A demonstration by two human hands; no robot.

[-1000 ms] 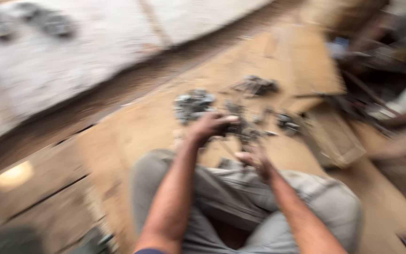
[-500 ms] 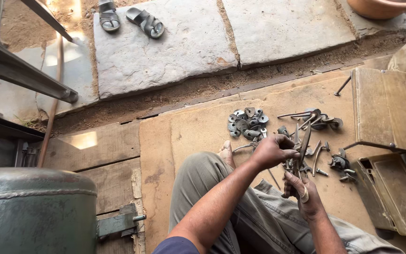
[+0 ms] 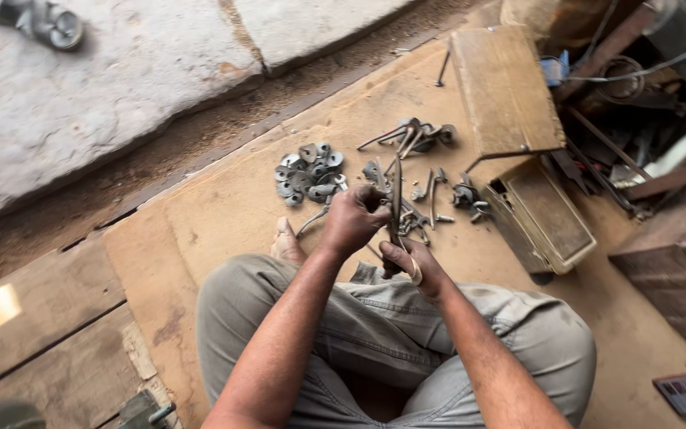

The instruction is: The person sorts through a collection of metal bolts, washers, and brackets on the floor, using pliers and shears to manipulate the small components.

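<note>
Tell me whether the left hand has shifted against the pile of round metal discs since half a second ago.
No. The left hand still grips the long metal piece just below-right of the disc pile.

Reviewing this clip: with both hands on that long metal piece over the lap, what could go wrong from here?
1. The left hand and right hand both grip the thin metal tool bare; a slip could pinch or cut fingers.
2. The bare foot rests beside loose metal parts on the board; a dropped piece could strike it.
3. The pile of round metal pieces could scatter if knocked.
</note>
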